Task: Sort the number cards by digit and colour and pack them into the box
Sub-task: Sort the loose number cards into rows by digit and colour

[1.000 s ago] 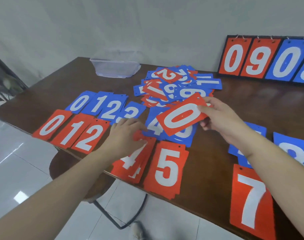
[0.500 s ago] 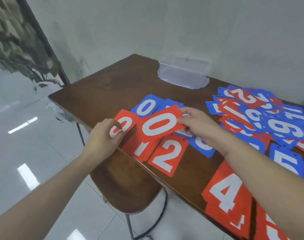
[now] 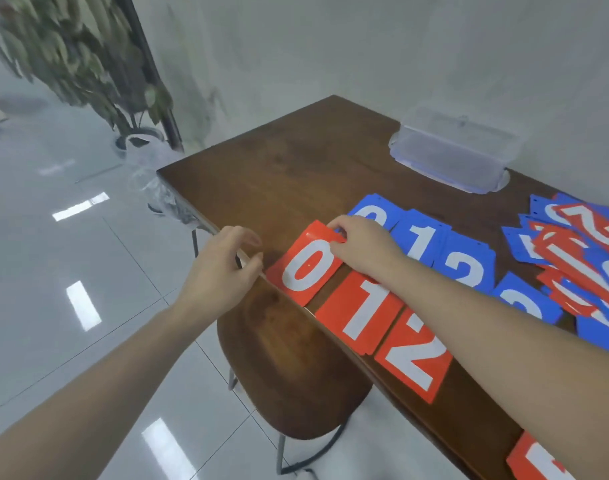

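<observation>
At the near edge of the dark wooden table, a person's right hand rests on the far end of a red 0 card, fingertips curled over its top edge and apparently pinching it, though blur makes the grip hard to confirm. Beside that card, off the table's edge, the left hand hovers with fingers loosely curled and slightly spread, holding nothing. To the right of the red 0 card lie a red 1 card and a red 2 card, side by side along the same edge. Behind the red 0 card a row of blue cards shows 0, 1 and 2. Farther right of the red 0 card sits a jumbled heap of red and blue cards. Well beyond it, near the wall, stands the clear plastic box. Below the red 0 card a wooden chair seat shows under the table's edge.
</observation>
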`<state>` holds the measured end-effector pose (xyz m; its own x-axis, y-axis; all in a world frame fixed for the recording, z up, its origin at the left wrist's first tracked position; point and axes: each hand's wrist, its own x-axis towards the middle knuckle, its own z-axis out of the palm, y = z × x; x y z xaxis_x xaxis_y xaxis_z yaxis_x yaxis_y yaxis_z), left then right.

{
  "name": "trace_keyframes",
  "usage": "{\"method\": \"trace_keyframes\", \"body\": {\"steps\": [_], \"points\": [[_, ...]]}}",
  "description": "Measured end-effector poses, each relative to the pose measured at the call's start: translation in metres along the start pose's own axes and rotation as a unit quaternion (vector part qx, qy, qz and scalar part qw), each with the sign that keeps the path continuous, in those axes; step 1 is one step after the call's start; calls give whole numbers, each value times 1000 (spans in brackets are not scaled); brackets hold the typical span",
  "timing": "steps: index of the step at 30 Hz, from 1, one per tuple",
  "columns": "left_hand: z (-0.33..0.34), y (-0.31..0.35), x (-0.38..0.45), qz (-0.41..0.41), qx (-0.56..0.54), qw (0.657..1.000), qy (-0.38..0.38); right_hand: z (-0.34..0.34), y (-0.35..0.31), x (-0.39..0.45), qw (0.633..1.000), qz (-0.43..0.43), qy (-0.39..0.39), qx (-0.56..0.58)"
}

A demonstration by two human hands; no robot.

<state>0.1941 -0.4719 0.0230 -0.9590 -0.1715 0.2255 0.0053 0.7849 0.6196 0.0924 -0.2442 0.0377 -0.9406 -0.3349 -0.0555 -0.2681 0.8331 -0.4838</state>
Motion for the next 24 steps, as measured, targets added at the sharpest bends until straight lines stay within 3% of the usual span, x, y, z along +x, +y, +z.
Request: {"method": "trace_keyframes", "body": {"steps": [3,12,24], "points": [[7,12,6,13,-8,1000,-10,0,9,-1,999,-18,12,-39],[67,105,39,146,-19,987,-70,-71,111,-55,992,-10,121,23],[225,289,46,309,-64,923,-219,-161,289,-213,950,173,254,54]]}}
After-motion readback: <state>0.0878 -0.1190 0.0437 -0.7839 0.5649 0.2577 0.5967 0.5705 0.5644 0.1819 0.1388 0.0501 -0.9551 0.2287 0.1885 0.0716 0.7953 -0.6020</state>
